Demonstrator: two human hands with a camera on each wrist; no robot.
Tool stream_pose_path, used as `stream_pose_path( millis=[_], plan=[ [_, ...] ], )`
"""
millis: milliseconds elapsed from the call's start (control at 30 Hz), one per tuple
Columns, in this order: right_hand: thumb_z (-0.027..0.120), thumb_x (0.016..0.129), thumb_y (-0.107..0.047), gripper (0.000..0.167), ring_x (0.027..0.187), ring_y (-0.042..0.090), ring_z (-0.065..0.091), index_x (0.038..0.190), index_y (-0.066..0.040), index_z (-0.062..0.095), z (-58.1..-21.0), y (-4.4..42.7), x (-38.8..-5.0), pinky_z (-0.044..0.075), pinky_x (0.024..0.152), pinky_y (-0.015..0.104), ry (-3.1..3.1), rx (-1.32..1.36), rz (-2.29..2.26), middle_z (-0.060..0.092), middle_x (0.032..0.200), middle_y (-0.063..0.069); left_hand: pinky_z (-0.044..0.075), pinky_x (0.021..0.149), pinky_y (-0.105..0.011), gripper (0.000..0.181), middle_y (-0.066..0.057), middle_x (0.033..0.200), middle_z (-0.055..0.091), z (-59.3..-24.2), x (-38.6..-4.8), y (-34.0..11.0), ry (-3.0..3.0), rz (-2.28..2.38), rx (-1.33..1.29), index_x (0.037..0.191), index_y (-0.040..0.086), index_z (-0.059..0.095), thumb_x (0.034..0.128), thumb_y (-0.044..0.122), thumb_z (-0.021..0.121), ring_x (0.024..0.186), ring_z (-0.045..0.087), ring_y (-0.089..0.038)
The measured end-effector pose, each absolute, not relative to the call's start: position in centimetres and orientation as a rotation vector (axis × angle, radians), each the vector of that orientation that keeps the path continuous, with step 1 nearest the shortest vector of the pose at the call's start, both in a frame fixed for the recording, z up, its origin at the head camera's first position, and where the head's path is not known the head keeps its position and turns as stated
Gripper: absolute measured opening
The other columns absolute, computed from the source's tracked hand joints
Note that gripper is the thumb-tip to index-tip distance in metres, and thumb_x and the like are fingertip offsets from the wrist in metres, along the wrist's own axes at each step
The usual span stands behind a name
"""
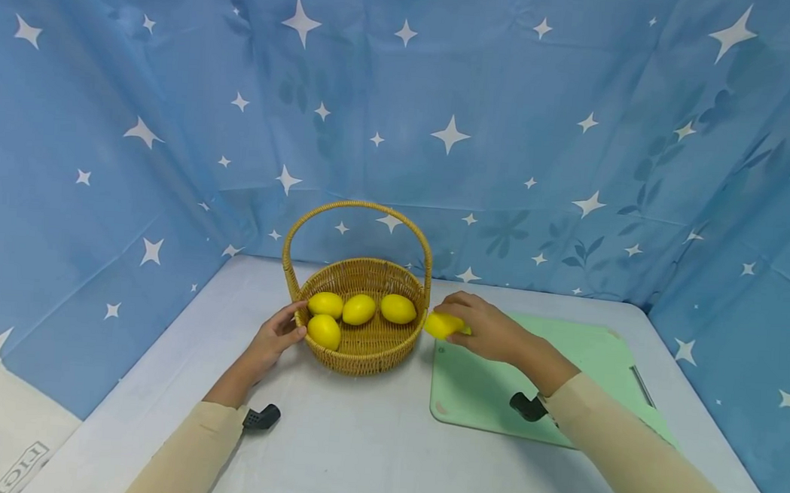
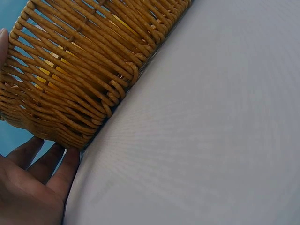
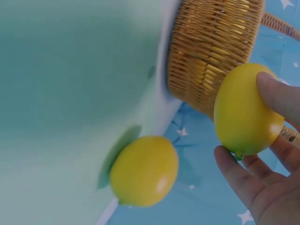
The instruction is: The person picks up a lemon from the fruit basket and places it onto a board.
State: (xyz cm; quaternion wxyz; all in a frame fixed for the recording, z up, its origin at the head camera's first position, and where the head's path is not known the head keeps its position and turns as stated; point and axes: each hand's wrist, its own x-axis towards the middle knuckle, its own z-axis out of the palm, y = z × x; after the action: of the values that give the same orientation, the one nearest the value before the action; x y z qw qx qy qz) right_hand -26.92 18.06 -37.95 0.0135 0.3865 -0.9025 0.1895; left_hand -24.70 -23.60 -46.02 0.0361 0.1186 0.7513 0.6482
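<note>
Green board (image 1: 488, 392), right hand (image 1: 486, 329) half-curled around lemon (image 3: 243, 110).

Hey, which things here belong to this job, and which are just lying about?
Job, apparently:
held lemon, in the right hand
wicker basket, touched by the left hand
four lemons inside it
loose lemon on the green board

Just around:
white tabletop
starry curtain
printed cloth, lower left

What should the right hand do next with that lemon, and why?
Probably carry the lemon in the right fingers over the rim of the basket and lower it in. It hangs just beside the basket, four lemons already lie inside with room left, and the left fingers rest against its side.
</note>
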Motion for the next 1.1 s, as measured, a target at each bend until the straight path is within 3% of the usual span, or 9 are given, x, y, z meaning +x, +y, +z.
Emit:
stream_pose_path(
  millis=[367, 1100],
  plan=[
    [0.075, 0.088, -0.014, 0.046, 0.115, 0.018, 0.05, 0.131, -0.015, 0.059, -39.2, 20.7, -26.5, 0.049, 0.094, 0.04, -2.782, 1.23, 0.628, 0.051, 0.13, -0.002, 0.028, 0.11, -0.049, 0.058, -0.02, 0.158, 0.018, -46.2, -24.9, -23.7, 2.308, 1.996, 0.369, 0.152, 0.005, 0.03, 0.0996, 0.009, 0.055, 0.14, 0.024, -0.042],
    [0.074, 0.088, -0.013, 0.049, 0.114, 0.025, 0.054, 0.134, -0.009, 0.057, -41.1, 26.0, -25.3, 0.051, 0.091, 0.044, -2.855, 1.039, 0.609, 0.051, 0.132, 0.006, 0.029, 0.11, -0.05, 0.058, -0.02, 0.158, 0.019, -46.0, -24.7, -23.7, 2.311, 1.986, 0.365, 0.152, 0.006, 0.031, 0.1, 0.01, 0.055, 0.14, 0.025, -0.042]
  ],
)
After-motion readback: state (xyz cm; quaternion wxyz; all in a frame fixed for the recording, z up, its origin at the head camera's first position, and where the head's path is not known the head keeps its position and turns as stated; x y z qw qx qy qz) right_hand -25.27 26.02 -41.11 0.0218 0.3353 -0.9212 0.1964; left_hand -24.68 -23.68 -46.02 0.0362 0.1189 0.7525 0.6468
